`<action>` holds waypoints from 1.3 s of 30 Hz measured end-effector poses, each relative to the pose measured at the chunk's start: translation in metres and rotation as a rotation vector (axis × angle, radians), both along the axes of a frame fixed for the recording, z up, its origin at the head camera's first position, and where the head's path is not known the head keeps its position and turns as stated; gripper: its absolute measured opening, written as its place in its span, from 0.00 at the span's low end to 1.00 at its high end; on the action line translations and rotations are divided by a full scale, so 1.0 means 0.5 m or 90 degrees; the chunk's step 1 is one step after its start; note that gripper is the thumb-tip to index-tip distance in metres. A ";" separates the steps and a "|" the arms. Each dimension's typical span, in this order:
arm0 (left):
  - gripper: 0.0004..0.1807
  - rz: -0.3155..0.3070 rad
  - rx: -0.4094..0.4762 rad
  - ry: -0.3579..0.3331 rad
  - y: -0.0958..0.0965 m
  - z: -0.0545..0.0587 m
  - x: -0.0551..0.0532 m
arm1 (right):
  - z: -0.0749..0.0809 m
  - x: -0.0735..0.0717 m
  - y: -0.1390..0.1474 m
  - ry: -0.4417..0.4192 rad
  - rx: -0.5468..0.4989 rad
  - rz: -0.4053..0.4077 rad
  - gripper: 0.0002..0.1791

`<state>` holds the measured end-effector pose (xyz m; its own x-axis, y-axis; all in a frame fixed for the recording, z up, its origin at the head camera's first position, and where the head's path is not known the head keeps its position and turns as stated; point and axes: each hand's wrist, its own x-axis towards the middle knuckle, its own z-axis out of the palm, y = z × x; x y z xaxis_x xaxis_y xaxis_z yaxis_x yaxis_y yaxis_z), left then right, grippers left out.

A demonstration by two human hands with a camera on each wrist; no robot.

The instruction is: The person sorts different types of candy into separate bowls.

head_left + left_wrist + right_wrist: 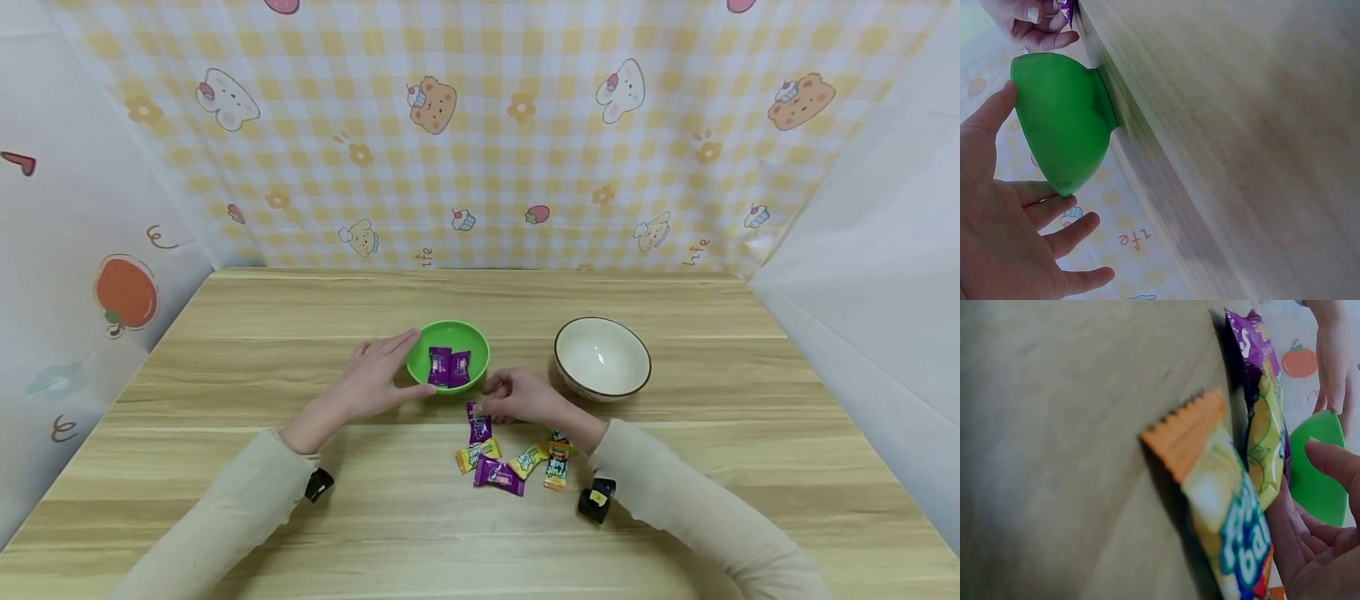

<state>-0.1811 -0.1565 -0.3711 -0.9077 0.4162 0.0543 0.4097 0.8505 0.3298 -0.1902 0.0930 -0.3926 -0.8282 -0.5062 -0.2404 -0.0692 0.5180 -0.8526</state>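
Observation:
My left hand (375, 379) is at the left side of a green bowl (1060, 119), its thumb and fingertips touching the rim and its other fingers spread. Two purple-wrapped candies (440, 367) lie inside the bowl. Just right of the bowl, my right hand (525, 396) is low over the table, its fingertips at a purple candy (480, 429). A gap shows between its thumb and fingers in the right wrist view; no candy is visible there. Nearer me lie yellow candies (527, 460) and another purple candy (500, 476); one more is partly hidden under the right wrist.
A white bowl with a brown rim (602, 357) stands to the right of the green one. The wooden table (360, 533) meets a yellow checked cloth (495, 167) at the back. White printed cloth hangs at both sides.

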 end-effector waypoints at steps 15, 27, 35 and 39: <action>0.50 0.001 0.001 0.003 -0.001 0.004 0.001 | 0.004 0.010 -0.019 0.099 0.059 0.034 0.21; 0.50 0.000 -0.001 0.006 -0.001 0.004 0.003 | 0.004 0.014 -0.016 0.098 0.016 0.018 0.20; 0.51 -0.007 -0.001 0.009 -0.002 0.003 0.002 | -0.001 0.005 0.002 0.029 -0.030 0.006 0.21; 0.51 -0.009 -0.002 0.012 -0.002 0.001 0.000 | 0.011 0.006 0.011 -0.018 -0.065 -0.001 0.20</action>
<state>-0.1811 -0.1574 -0.3704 -0.9008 0.4288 0.0692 0.4272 0.8460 0.3191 -0.1873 0.0983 -0.3872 -0.8225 -0.5283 -0.2108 -0.0440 0.4286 -0.9024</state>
